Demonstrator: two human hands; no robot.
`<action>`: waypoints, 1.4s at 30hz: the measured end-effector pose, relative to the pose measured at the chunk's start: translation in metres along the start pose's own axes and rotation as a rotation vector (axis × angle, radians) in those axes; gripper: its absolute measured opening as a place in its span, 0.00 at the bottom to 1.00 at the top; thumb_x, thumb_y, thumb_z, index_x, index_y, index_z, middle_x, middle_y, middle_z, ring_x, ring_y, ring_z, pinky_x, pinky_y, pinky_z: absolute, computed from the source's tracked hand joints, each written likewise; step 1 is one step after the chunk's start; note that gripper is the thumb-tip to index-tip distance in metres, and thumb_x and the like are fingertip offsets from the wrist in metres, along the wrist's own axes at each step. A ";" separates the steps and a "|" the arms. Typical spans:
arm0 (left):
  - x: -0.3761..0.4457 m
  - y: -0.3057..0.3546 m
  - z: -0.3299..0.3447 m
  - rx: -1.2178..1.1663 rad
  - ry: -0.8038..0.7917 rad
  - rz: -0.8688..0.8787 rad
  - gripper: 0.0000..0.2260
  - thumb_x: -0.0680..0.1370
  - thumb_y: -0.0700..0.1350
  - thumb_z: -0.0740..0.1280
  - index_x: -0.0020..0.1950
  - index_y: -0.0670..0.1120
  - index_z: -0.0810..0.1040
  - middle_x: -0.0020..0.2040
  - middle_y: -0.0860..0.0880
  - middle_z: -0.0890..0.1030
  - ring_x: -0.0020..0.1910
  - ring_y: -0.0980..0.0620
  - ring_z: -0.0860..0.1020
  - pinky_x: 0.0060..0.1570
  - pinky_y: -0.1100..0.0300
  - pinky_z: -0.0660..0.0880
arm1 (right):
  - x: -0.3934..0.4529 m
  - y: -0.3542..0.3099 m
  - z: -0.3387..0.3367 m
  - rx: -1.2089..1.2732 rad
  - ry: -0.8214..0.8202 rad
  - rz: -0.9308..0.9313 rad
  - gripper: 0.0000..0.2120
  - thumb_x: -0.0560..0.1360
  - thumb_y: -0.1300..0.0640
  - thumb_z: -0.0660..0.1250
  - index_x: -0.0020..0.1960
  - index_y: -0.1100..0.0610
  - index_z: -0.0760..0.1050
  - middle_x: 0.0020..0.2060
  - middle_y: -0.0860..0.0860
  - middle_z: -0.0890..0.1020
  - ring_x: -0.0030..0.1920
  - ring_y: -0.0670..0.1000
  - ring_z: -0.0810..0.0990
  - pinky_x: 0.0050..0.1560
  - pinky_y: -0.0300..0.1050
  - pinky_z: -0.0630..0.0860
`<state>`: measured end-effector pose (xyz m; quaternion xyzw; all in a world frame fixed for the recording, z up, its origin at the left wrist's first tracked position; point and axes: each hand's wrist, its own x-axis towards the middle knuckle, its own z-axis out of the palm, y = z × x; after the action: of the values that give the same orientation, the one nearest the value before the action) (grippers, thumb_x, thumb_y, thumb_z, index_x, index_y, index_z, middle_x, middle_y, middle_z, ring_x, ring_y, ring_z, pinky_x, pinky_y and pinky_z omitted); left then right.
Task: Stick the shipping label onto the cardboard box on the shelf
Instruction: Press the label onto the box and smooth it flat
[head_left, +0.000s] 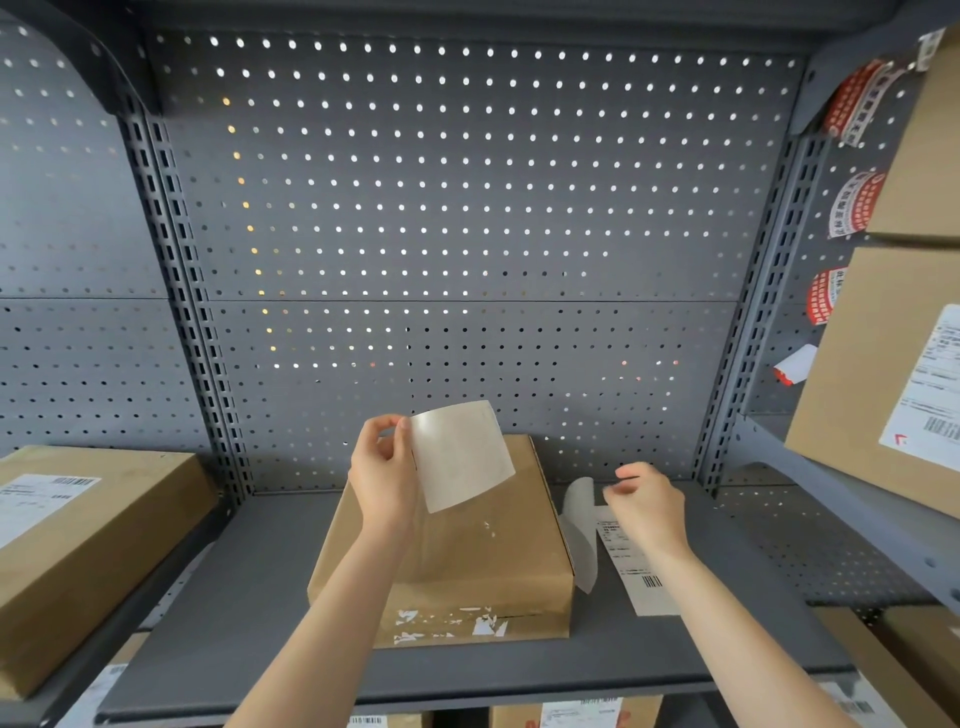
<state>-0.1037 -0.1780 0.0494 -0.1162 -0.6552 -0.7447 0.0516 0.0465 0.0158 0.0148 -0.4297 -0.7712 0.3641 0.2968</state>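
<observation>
The left hand (382, 475) holds the shipping label (460, 454) upright above the cardboard box (467, 561), its grip a pinch of thumb and fingers on the label's left edge (printed side facing away). The box sits centred on the grey shelf (249, 623). The right hand (647, 501) hovers beside the box, fingers loosely curled, gripping nothing, above a backing sheet (582, 525) and a printed slip (641, 582).

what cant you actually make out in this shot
- Sheet pinched in the left hand, head view: its printed side faces away, so label or backing is unclear.
- Right hand: motion-blurred fingers; unclear whether its grip holds anything.
- Printed slip on the shelf: text too small, top hidden by that hand.
- Cardboard box: left side hidden by the forearm.
</observation>
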 end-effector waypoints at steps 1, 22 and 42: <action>0.000 0.001 0.000 0.001 0.002 0.002 0.05 0.79 0.46 0.62 0.45 0.48 0.75 0.34 0.52 0.77 0.33 0.51 0.71 0.35 0.57 0.68 | 0.000 -0.004 0.000 0.000 -0.002 -0.017 0.13 0.74 0.61 0.66 0.58 0.59 0.76 0.50 0.54 0.83 0.57 0.55 0.77 0.53 0.43 0.71; 0.015 0.006 -0.031 0.084 -0.075 0.211 0.06 0.79 0.48 0.63 0.42 0.52 0.74 0.27 0.50 0.72 0.30 0.52 0.68 0.38 0.56 0.70 | -0.040 -0.121 0.050 0.333 -0.490 -0.242 0.06 0.73 0.52 0.68 0.49 0.49 0.80 0.43 0.47 0.85 0.42 0.47 0.85 0.56 0.48 0.79; 0.015 0.005 -0.047 0.025 -0.394 0.165 0.09 0.73 0.43 0.72 0.51 0.48 0.76 0.48 0.54 0.85 0.48 0.60 0.82 0.43 0.71 0.75 | -0.048 -0.142 0.083 0.532 -0.634 -0.137 0.15 0.78 0.51 0.61 0.50 0.62 0.80 0.47 0.56 0.85 0.47 0.52 0.85 0.53 0.48 0.81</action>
<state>-0.1223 -0.2235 0.0525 -0.3121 -0.6501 -0.6926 -0.0151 -0.0588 -0.1037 0.0774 -0.1522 -0.7302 0.6443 0.1689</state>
